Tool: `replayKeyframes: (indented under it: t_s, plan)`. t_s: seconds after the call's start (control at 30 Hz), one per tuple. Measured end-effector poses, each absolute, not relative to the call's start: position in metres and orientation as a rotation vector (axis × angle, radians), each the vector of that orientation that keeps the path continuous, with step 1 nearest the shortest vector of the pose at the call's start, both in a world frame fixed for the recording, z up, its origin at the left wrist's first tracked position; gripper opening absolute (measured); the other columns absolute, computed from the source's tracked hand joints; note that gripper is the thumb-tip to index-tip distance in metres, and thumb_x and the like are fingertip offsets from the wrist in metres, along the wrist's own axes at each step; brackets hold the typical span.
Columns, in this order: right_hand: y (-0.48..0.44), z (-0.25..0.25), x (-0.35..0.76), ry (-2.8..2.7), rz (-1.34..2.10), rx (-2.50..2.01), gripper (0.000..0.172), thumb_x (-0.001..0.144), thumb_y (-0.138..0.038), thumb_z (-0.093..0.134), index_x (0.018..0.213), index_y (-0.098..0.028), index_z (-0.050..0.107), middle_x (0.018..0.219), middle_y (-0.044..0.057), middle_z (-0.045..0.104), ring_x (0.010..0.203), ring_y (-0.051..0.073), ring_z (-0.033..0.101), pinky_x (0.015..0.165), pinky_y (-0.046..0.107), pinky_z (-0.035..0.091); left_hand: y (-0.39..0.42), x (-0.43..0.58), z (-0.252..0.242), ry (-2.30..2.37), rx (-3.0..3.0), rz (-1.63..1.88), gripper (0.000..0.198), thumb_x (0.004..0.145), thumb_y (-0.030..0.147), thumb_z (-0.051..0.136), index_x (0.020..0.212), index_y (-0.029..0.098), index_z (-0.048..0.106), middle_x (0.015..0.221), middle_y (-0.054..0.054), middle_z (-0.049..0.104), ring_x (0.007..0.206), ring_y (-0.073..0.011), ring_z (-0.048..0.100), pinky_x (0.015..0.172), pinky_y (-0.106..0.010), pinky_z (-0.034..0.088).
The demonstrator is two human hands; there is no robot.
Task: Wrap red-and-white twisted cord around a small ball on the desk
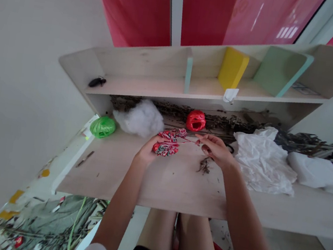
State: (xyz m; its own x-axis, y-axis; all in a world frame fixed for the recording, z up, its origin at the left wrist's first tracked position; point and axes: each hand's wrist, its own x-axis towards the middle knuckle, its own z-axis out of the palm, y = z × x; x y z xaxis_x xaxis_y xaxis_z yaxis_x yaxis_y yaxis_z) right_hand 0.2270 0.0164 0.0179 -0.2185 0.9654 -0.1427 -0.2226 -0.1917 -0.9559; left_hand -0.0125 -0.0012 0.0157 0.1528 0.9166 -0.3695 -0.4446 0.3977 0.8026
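Note:
A small bundle wrapped in red, white and green yarn (167, 147) is held in my left hand (148, 149), above the middle of the desk. From its right side a thin red-and-white strand (188, 140) stretches to my right hand (212, 147), whose thumb and fingers pinch it. Behind the hands sits a red ball of plastic twine (196, 120). White fluffy stuffing (142, 118) lies behind my left hand. Below my right hand, a small clump of dried plant bits (204, 165) rests on the desk.
Green twine ball (102, 127) and a pen-like tool (85, 159) lie left on the desk (174, 197). Crumpled white paper (265, 163) is at right, dried stalks (168, 109) along the back. A shelf (141, 84) stands above. Stalks litter the floor at lower left.

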Motion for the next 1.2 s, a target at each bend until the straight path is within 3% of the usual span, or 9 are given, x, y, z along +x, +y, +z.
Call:
replayKeyframes:
  t_s: [0.13,0.3,0.43,0.5,0.63,0.77,0.93,1.07,1.2]
  plan:
    - [0.017,0.017,0.224,-0.973,1.631,-0.960,0.034,0.059,-0.044,0.080,0.073,-0.020,0.060,0.069,0.000,0.063,0.041,0.002,0.031,0.038,0.021,0.016,0.000,-0.014,0.015,0.963,0.533,1.069,0.026,0.065,0.017,0.056,0.087,0.010,0.069,0.079,-0.012,0.075,0.077,-0.0265,0.072,0.083,-0.045,0.057]
    - [0.017,0.022,0.227,-0.882,1.579,-0.927,0.031,0.055,-0.030,0.083,0.072,-0.020,0.059,0.071,-0.002,0.064,0.040,0.000,0.029,0.036,0.018,0.018,0.001,-0.016,0.018,0.950,0.474,1.167,0.019,0.065,0.014,0.056,0.081,0.013,0.068,0.075,-0.008,0.074,0.069,-0.0217,0.071,0.071,-0.036,0.059]
    - [0.020,0.022,0.237,-0.794,1.590,-0.872,0.028,0.060,-0.031,0.080,0.080,-0.020,0.064,0.045,-0.011,0.034,0.037,0.002,0.017,0.034,0.017,0.013,0.004,-0.025,0.020,0.831,0.440,1.310,0.018,0.066,0.018,0.058,0.082,0.015,0.067,0.076,-0.006,0.074,0.070,-0.0226,0.072,0.068,-0.037,0.059]
    - [0.024,0.020,0.242,-0.769,1.584,-0.845,0.030,0.062,-0.031,0.078,0.086,-0.020,0.066,0.044,-0.013,0.023,0.036,0.003,0.013,0.033,0.017,0.012,0.004,-0.030,0.021,0.777,0.435,1.342,0.020,0.065,0.019,0.060,0.084,0.016,0.066,0.078,-0.005,0.075,0.072,-0.0238,0.072,0.069,-0.039,0.059]
    - [0.027,0.018,0.251,-0.737,1.442,-0.861,0.032,0.062,-0.036,0.079,0.087,-0.021,0.066,0.045,-0.013,0.024,0.037,0.003,0.015,0.033,0.017,0.014,0.002,-0.032,0.021,0.784,0.416,1.341,0.022,0.064,0.018,0.059,0.085,0.016,0.066,0.079,-0.006,0.074,0.078,-0.0268,0.072,0.078,-0.046,0.057]
    - [0.019,0.021,0.259,-1.102,1.577,-0.959,0.036,0.067,-0.047,0.076,0.087,-0.018,0.068,0.044,-0.012,0.025,0.039,0.003,0.015,0.036,0.019,0.010,0.001,-0.028,0.023,0.892,0.402,1.293,0.016,0.064,0.015,0.057,0.078,0.015,0.066,0.071,-0.006,0.073,0.070,-0.0239,0.071,0.081,-0.044,0.057]
    - [0.007,0.019,0.270,-1.629,1.747,-0.861,0.035,0.067,-0.046,0.079,0.063,-0.013,0.066,0.044,-0.006,0.037,0.041,0.003,0.025,0.040,0.020,0.014,0.003,-0.031,0.023,0.813,0.441,1.278,0.020,0.066,0.018,0.056,0.083,0.015,0.066,0.078,-0.007,0.074,0.079,-0.0270,0.072,0.082,-0.047,0.056]
    - [0.002,0.021,0.277,-1.258,1.619,-0.554,0.049,0.066,-0.050,0.078,0.046,-0.019,0.045,0.038,-0.009,0.023,0.036,0.004,0.018,0.033,0.019,0.015,0.007,-0.037,0.012,0.831,0.486,1.166,0.020,0.064,0.018,0.056,0.080,0.014,0.068,0.075,-0.008,0.074,0.079,-0.0279,0.072,0.080,-0.045,0.057]
    - [0.008,0.031,0.277,-0.772,1.471,-0.429,0.037,0.076,-0.044,0.074,0.059,-0.021,0.051,0.042,-0.010,0.022,0.037,0.005,0.010,0.027,0.014,0.013,0.004,-0.040,0.003,0.785,0.687,0.940,0.028,0.058,0.017,0.061,0.084,0.012,0.072,0.077,-0.010,0.075,0.075,-0.0278,0.072,0.072,-0.040,0.058]
